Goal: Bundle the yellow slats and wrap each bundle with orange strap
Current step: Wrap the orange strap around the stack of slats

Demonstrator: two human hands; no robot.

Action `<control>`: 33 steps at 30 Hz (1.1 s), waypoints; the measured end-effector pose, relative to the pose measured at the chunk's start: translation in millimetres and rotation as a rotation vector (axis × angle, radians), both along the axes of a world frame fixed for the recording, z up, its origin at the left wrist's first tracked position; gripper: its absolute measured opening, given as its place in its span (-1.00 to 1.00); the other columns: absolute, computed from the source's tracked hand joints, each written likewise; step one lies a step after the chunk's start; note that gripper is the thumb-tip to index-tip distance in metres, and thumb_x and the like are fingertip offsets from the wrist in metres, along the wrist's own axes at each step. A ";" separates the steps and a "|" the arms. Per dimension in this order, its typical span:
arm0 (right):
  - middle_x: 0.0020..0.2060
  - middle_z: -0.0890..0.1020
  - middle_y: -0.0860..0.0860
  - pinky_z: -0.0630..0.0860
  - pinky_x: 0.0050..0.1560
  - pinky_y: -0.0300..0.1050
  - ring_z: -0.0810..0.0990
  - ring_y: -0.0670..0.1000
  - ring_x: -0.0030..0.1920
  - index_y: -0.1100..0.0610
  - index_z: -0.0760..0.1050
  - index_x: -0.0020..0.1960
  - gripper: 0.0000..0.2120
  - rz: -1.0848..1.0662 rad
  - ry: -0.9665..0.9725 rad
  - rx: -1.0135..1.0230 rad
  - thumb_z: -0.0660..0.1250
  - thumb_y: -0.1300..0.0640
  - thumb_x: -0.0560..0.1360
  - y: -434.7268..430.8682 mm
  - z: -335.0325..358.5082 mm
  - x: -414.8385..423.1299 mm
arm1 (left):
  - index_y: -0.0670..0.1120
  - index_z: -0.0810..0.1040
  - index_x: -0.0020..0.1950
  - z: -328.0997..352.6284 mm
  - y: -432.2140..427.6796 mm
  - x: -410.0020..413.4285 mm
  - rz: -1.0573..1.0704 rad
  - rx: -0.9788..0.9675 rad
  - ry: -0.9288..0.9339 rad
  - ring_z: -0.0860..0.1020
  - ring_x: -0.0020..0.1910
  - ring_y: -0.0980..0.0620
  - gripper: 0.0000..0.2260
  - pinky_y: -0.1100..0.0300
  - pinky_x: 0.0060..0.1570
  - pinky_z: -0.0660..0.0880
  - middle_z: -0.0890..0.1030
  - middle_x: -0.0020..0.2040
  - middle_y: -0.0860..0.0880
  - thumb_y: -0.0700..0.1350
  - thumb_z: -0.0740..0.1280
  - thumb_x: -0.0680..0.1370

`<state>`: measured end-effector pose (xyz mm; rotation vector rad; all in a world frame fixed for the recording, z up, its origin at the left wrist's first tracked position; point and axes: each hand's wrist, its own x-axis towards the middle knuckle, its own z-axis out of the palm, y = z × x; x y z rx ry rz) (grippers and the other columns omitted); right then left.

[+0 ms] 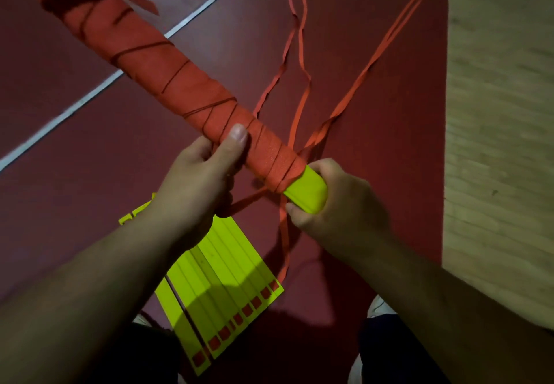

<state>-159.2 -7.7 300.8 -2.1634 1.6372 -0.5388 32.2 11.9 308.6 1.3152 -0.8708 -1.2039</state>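
Note:
A long bundle of yellow slats (307, 190) runs diagonally from the upper left to the centre, almost fully covered by wound orange strap (168, 69). Only its near yellow end shows. My left hand (198, 179) grips the wrapped bundle from below, thumb on top. My right hand (332, 206) holds the bare yellow end, fingers curled round it. A loose strand of strap (283, 233) hangs down between my hands. Below my arms, a row of loose yellow slats (227, 269) lies flat on the dark red floor.
More orange strap strands (302, 63) trail across the dark red floor (374, 84) toward the top. A pale woven mat (497, 114) covers the right side. White floor lines (90, 99) cross at the left. My knees sit at the bottom edge.

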 end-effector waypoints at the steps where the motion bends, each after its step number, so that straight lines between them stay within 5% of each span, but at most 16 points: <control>1: -0.08 0.64 -0.09 0.39 -0.20 -0.17 0.60 -0.02 -0.08 -0.10 0.46 0.14 -0.52 0.053 -0.023 0.044 0.51 -0.18 0.30 -1.6 1.6 -1.4 | 0.01 0.39 -0.18 0.3 1.2 1.4 0.006 -0.005 0.044 0.22 -0.45 0.10 -0.69 0.14 -0.42 0.09 0.33 -0.33 0.01 0.20 0.36 0.50; 5: -0.12 0.69 -0.14 0.46 -0.15 -0.36 0.64 -0.21 -0.12 0.01 0.54 0.16 -0.59 0.326 -0.345 0.583 0.57 0.06 0.36 -17.2 23.4 -16.8 | 0.02 0.38 -0.31 4.9 1.9 15.8 -0.001 -0.128 0.132 0.22 -0.48 0.09 -0.66 0.04 -0.36 0.04 0.32 -0.43 0.06 0.23 0.36 0.47; 9: -0.26 0.65 0.09 0.57 -0.22 -0.11 0.62 0.08 -0.27 0.37 0.51 0.05 -0.81 0.428 -0.538 1.059 0.42 0.34 0.48 -8.6 19.4 -15.8 | -0.18 0.34 -0.20 4.1 -2.6 25.0 -0.092 -0.207 0.120 0.24 -0.47 -0.23 -0.42 -0.07 -0.41 0.14 0.25 -0.36 -0.29 0.33 0.41 0.39; 11: -0.39 0.62 -0.05 0.51 -0.32 -0.20 0.58 -0.05 -0.38 0.19 0.54 -0.14 -0.88 0.363 -0.527 0.898 0.45 0.35 0.45 -4.3 16.0 -8.3 | -0.23 0.32 -0.14 0.9 -5.5 29.0 -0.071 -0.211 0.124 0.18 -0.45 -0.15 -0.32 -0.03 -0.39 0.14 0.17 -0.36 -0.23 0.38 0.45 0.33; 14: -0.47 0.58 -0.05 0.41 -0.42 -0.20 0.47 -0.14 -0.46 0.13 0.51 -0.25 -0.83 0.229 -0.381 0.491 0.50 0.24 0.39 -4.8 11.1 -2.5 | -0.05 0.42 -0.28 -0.5 -9.6 25.7 0.018 -0.130 0.004 0.29 -0.49 0.09 -0.50 0.25 -0.46 0.35 0.30 -0.45 0.04 0.40 0.31 0.32; 18: -0.36 0.59 -0.02 0.44 -0.30 -0.11 0.58 0.06 -0.28 0.03 0.47 -0.21 -0.80 0.037 -0.087 0.160 0.47 -0.02 0.34 -7.0 -7.2 -4.1 | 0.05 0.52 -0.40 -6.4 -10.9 16.3 0.010 0.073 -0.227 0.22 -0.56 0.15 -0.55 0.22 -0.43 0.34 0.24 -0.52 0.13 0.32 0.13 0.48; 21: -0.16 0.65 0.00 0.49 -0.19 -0.08 0.62 0.16 -0.10 -0.03 0.49 0.00 -0.75 -0.054 -0.004 0.062 0.43 -0.07 0.38 -7.4 -8.1 -6.6 | 0.03 0.46 -0.34 -4.5 -9.4 9.3 -0.075 0.070 -0.095 0.18 -0.50 0.10 -0.59 0.14 -0.38 0.10 0.28 -0.40 0.04 0.32 0.17 0.48; 24: 0.00 0.63 0.02 0.48 -0.11 -0.07 0.61 0.16 0.01 -0.04 0.43 0.17 -0.60 -0.023 0.132 -0.026 0.42 -0.10 0.39 -7.3 -9.9 -6.1 | 0.03 0.41 -0.24 2.7 -8.6 -1.6 -0.075 0.151 0.054 0.19 -0.51 0.11 -0.58 0.17 -0.36 0.09 0.31 -0.39 0.05 0.40 0.22 0.38; 27: 0.05 0.60 -0.02 0.53 -0.03 -0.06 0.59 0.10 0.03 -0.06 0.41 0.23 -0.50 0.112 0.096 0.016 0.43 -0.14 0.35 -2.5 -8.1 -0.6 | -0.01 0.43 -0.43 0.2 -7.6 -2.6 0.054 0.177 0.094 0.24 -0.61 0.12 -0.53 0.22 -0.33 0.28 0.31 -0.55 0.08 0.26 0.27 0.56; 30: -0.02 0.61 -0.14 0.51 -0.09 -0.20 0.60 -0.10 -0.04 -0.14 0.42 0.24 -0.43 0.220 -0.045 0.338 0.54 -0.15 0.30 -13.5 11.1 -11.0 | -0.03 0.49 -0.31 -1.5 -3.5 2.3 0.039 0.094 0.122 0.38 -0.56 0.13 -0.60 0.29 -0.41 0.37 0.43 -0.51 0.04 0.19 0.22 0.61; 33: -0.22 0.64 -0.22 0.48 -0.28 -0.35 0.59 -0.26 -0.24 -0.14 0.50 0.07 -0.55 0.313 -0.087 0.612 0.60 -0.11 0.26 -20.9 23.0 -21.2 | -0.04 0.51 -0.32 -3.5 -1.6 14.1 -0.112 -0.015 0.102 0.38 -0.49 0.06 -0.54 0.07 -0.22 0.35 0.42 -0.46 -0.03 0.33 0.29 0.52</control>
